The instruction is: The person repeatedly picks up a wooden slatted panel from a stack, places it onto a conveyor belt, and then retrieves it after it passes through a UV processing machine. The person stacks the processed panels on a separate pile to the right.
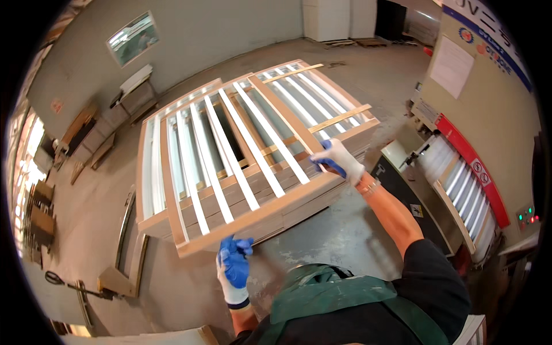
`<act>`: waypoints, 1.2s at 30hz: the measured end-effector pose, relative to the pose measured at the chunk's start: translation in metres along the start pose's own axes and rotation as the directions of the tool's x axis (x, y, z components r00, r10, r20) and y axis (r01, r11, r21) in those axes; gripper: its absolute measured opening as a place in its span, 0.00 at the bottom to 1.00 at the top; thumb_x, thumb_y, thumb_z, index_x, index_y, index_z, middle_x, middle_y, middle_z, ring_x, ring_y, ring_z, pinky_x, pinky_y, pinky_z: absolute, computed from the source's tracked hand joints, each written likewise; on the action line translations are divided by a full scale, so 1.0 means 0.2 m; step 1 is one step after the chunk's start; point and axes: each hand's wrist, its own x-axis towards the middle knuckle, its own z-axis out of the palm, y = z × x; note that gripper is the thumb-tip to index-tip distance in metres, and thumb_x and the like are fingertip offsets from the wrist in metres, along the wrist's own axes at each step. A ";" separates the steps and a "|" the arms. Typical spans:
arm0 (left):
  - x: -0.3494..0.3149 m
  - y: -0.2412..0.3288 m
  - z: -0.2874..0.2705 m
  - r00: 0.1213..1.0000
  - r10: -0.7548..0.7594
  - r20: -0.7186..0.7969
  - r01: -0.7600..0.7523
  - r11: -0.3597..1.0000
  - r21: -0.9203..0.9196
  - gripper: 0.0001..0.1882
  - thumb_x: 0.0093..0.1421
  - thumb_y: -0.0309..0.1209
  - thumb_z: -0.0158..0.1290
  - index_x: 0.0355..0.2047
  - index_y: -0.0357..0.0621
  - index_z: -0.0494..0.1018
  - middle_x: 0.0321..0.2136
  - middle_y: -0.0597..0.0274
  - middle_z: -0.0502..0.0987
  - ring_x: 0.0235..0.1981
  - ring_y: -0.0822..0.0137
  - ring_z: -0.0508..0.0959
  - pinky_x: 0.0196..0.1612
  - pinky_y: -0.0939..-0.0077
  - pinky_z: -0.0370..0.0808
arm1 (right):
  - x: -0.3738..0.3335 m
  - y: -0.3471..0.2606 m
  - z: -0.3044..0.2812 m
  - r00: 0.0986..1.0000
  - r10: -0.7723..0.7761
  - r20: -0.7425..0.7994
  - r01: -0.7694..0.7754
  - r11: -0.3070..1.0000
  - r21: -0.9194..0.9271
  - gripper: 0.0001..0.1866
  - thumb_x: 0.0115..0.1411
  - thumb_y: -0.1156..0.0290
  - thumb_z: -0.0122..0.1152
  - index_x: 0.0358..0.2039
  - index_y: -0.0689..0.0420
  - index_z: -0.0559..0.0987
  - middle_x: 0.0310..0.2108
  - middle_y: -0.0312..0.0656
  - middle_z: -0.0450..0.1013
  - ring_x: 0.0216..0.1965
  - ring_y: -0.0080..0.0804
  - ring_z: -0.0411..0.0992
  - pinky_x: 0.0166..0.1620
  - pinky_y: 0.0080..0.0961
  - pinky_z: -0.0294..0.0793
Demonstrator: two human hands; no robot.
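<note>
A slatted frame (259,214) with brown, wood-coloured rails and white slats lies askew over the near part of a stack of similar frames (368,133). At its near right corner my right hand (340,161), in a white glove with a blue palm, is closed on the frame's edge. My left hand (233,268), gloved the same way, is held palm up just below the near rail, its fingers partly bent and apart. Whether those fingertips touch the rail I cannot tell. Thin wooden strips (344,117) lie across the stack.
To the right stands a beige machine (445,109) with a red guard (474,167), another slatted piece (460,201) in its opening. A pallet jack handle (75,284) and an L-shaped wooden piece (123,279) are at left. Benches (135,92) stand along the back wall.
</note>
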 end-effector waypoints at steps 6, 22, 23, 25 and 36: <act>-0.04 -0.10 0.37 0.951 -0.307 0.044 0.310 0.947 -0.085 0.30 0.71 0.44 0.48 0.59 0.26 0.68 0.35 0.52 0.79 0.35 0.66 0.77 0.41 0.74 0.73 | -0.90 0.08 -0.46 0.925 0.010 -0.381 -0.049 0.994 -0.094 0.12 0.52 0.80 0.68 0.37 0.66 0.77 0.25 0.38 0.76 0.22 0.21 0.72 0.26 0.21 0.72; -0.04 -0.63 1.25 0.251 -0.710 0.657 0.694 0.605 0.389 0.24 0.70 0.39 0.52 0.57 0.30 0.71 0.38 0.58 0.78 0.38 0.71 0.75 0.43 0.77 0.73 | -2.63 0.56 -0.47 0.164 0.006 -0.986 0.018 1.000 0.009 0.14 0.52 0.80 0.69 0.40 0.65 0.77 0.26 0.37 0.74 0.22 0.22 0.74 0.26 0.21 0.75; -0.06 -0.69 1.26 0.191 -0.721 0.666 0.737 0.554 0.387 0.24 0.70 0.40 0.52 0.57 0.30 0.71 0.39 0.58 0.77 0.38 0.71 0.75 0.43 0.77 0.73 | -2.69 0.60 -0.46 0.133 0.011 -0.991 0.009 1.000 0.012 0.15 0.53 0.80 0.68 0.41 0.65 0.77 0.27 0.37 0.74 0.23 0.22 0.74 0.26 0.21 0.75; -0.13 -0.78 1.30 0.132 -0.742 0.658 0.790 0.479 0.382 0.26 0.71 0.41 0.51 0.57 0.29 0.70 0.38 0.57 0.77 0.38 0.71 0.75 0.43 0.77 0.72 | -2.80 0.68 -0.45 0.074 0.039 -0.997 -0.018 0.999 0.038 0.16 0.54 0.79 0.68 0.43 0.64 0.77 0.28 0.37 0.75 0.24 0.23 0.74 0.26 0.21 0.76; -0.27 -1.19 1.38 -0.099 -0.761 0.641 0.767 0.352 0.536 0.24 0.73 0.45 0.47 0.54 0.33 0.73 0.36 0.57 0.80 0.38 0.70 0.78 0.45 0.76 0.74 | -3.01 0.82 -0.53 -0.028 0.149 -0.988 0.006 0.989 0.149 0.16 0.54 0.78 0.68 0.44 0.63 0.78 0.28 0.37 0.76 0.25 0.22 0.74 0.28 0.20 0.76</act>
